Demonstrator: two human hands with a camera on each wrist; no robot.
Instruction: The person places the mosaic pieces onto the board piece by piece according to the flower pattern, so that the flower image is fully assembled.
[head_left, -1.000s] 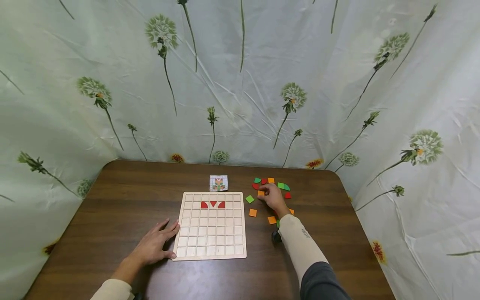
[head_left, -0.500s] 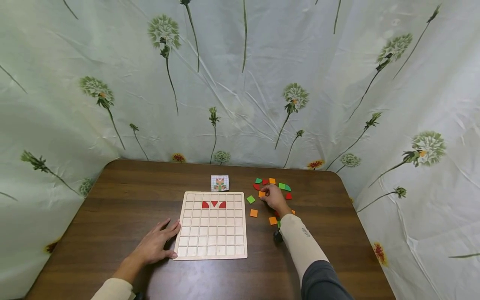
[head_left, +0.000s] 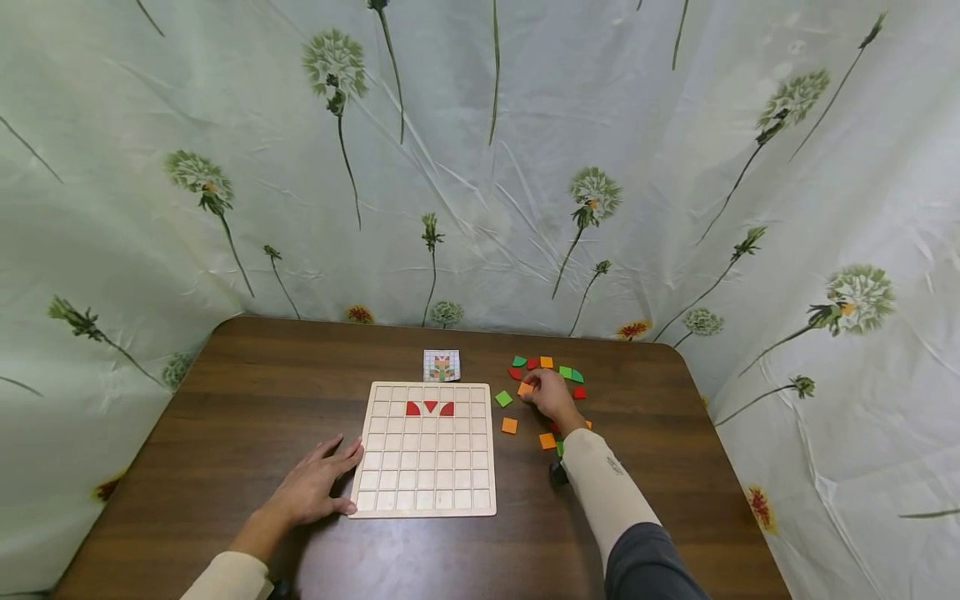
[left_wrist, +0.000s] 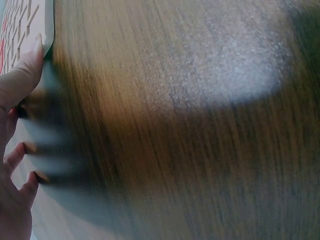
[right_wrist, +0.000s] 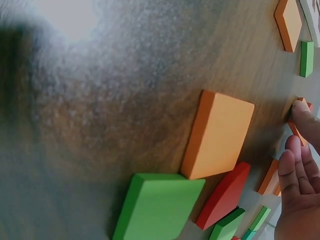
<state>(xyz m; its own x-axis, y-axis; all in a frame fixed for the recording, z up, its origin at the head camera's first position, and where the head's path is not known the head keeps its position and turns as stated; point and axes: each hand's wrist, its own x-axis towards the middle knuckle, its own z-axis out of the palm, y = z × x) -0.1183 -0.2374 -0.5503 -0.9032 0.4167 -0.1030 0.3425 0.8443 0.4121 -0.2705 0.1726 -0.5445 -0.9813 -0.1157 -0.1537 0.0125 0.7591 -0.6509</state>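
A pale wooden grid board point(head_left: 426, 458) lies on the table, with three red pieces in an upper row: a red triangle point(head_left: 431, 407) between two rounded red pieces. My left hand point(head_left: 311, 485) rests at the board's left edge, fingers spread, and its thumb touches the near corner, as the left wrist view also shows. Over the scattered tiles at the right, my right hand point(head_left: 551, 394) pinches an orange square tile point(head_left: 525, 389) at its fingertips. The right wrist view shows the thumb point(right_wrist: 303, 116) on that tile. Its other fingers are partly hidden in the head view.
Behind the board lies a small pattern card point(head_left: 442, 365). Around the right hand are loose tiles, including a green square point(head_left: 503, 398), an orange square point(head_left: 509, 426) and a red piece point(head_left: 579, 392). A floral curtain point(head_left: 480, 167) hangs behind the brown table point(head_left: 262, 400).
The head view has shifted slightly, so everything sits a little further right. Both hands keep almost the same places, the right one still at the orange tile.
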